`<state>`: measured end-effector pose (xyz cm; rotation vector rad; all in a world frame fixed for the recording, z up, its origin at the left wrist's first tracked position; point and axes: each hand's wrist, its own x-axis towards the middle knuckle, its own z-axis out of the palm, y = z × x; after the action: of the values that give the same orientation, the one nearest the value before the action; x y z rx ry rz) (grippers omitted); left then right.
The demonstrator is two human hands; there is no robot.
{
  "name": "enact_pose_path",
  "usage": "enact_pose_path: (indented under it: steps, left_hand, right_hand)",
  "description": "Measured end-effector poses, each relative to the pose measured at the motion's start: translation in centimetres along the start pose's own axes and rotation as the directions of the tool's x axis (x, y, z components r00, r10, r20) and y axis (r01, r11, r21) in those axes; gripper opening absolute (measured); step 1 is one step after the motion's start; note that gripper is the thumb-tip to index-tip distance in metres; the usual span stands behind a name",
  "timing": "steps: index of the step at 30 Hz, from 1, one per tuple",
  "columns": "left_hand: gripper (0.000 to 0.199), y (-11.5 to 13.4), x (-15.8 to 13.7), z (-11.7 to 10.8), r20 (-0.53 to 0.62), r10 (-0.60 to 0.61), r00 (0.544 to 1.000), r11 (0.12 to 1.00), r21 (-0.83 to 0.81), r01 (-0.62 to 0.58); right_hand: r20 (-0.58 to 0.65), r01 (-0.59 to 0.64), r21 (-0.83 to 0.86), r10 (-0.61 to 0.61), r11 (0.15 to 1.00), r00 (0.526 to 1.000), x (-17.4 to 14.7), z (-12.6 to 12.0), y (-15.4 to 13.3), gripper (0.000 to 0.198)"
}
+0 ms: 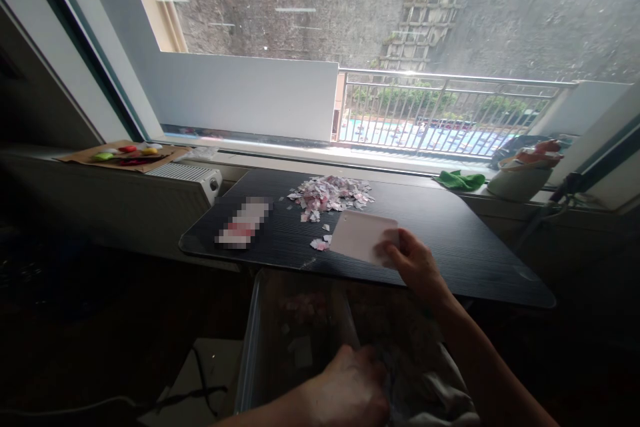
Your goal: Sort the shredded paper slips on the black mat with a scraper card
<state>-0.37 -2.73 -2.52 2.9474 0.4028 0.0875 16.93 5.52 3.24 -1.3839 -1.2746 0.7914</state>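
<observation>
My right hand (417,259) pinches the right edge of a flat white plastic card (357,235) with rounded corners, tilted over the dark table (435,233). Beside the card's left edge lie a few loose paper scraps (320,243). Farther back a heap of torn paper scraps (330,193), whitish with pink bits, spreads on the tabletop. Below the front edge, my left hand (347,380) is closed near the side of a clear plastic bin (250,340). Its fingertips are in shadow, so what they hold is hidden. Paper scraps (303,310) show dimly inside the bin.
A blurred-out item (244,223) lies at the table's left. On the sill, a green cloth (460,180) sits beside a pale container (520,177). A radiator (193,177) and a brown board (127,155) with colourful items stand left. A dark cable (203,373) runs at lower left.
</observation>
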Motion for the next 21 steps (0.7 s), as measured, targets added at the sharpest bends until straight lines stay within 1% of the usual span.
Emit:
enact_pose_path:
  steps: [3,7,10,13,15,19,21]
  left_hand:
    - [0.017,-0.1,0.1,0.4,-0.001,-0.006,1.0,1.0,-0.006,0.006]
    - [0.017,0.0,0.2,0.7,-0.024,-0.012,1.0,1.0,0.008,0.013]
    - [0.015,0.2,0.1,0.4,-0.006,-0.026,1.0,0.999,0.021,0.027]
    - [0.014,0.3,0.1,-0.2,0.035,-0.027,0.999,1.0,0.009,0.026]
    - [0.014,0.3,0.1,-0.5,0.056,-0.031,0.998,1.0,0.002,0.031]
    - [0.015,0.3,0.1,-0.3,0.055,-0.027,0.998,1.0,-0.008,0.027]
    - [0.014,0.3,0.2,0.1,0.053,-0.034,0.998,0.999,-0.008,0.035]
  right_hand:
    - [-0.011,0.042,-0.036,-0.043,0.998,0.999,0.3,0.4,0.0,0.031]
    - [0.035,0.066,-0.095,-0.063,0.993,0.997,0.0,1.2,-0.6,0.027]
    - [0.053,0.063,-0.071,-0.059,0.996,0.997,-0.3,1.1,-1.1,0.025]
    - [-0.012,0.074,-0.083,-0.075,0.994,0.997,-0.1,0.9,-1.2,0.028]
    - [-0.03,0.075,-0.112,-0.079,0.991,0.996,0.1,0.9,-1.0,0.03]
    - [0.053,0.064,-0.108,-0.058,0.992,0.997,0.1,1.1,-0.8,0.027]
    - [0.06,0.07,-0.083,-0.065,0.994,0.996,0.0,1.2,-1.0,0.026]
